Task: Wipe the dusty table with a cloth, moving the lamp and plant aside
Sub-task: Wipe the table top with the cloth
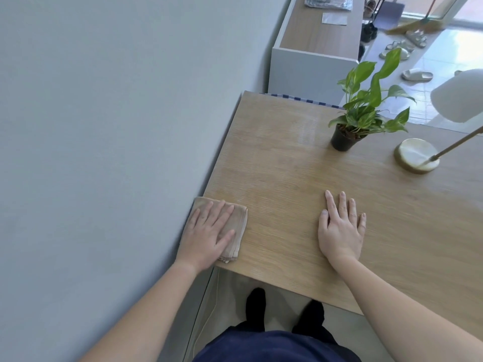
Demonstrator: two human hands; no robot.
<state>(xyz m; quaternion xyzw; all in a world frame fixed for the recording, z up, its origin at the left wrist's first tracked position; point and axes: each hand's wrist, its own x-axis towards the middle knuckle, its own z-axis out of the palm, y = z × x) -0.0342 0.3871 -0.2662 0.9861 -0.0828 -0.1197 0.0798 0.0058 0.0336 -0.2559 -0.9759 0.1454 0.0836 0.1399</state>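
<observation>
- Biggest worry from my end: the plant (366,108) and the lamp (415,155) both stand on the far right part of the table (274,158). Any wipe heading that way before they're moved aside runs straight into them. My guess is the black pot (342,141) tips first; it looks small under all those leaves.
- The lamp looks dicey too. A thin stem (457,145) leans up off the round base to a white shade (460,97) hanging out at the right of the view. A forearm clipping that stem could knock it over.
- The cloth (239,223) is folded at the near-left corner, right up against the wall (104,126) side and close to the front edge. A stroke pulled toward the body could drag it off the table.
- The left hand (209,231) lies flat on the cloth with fingers spread, pressing and not pinching. With only palm pressure, the folds could bunch up or slide out on a fast pass.
- The right hand (341,231) is flat on bare wood, fingers straight and a little apart, holding nothing. It's well to the right of the cloth.
- The pot is roughly straight ahead of the right hand's fingertips, with clear wood between. The lamp base sits further right. Pot and base are near each other but not touching, and both are well apart from the cloth hand.
</observation>
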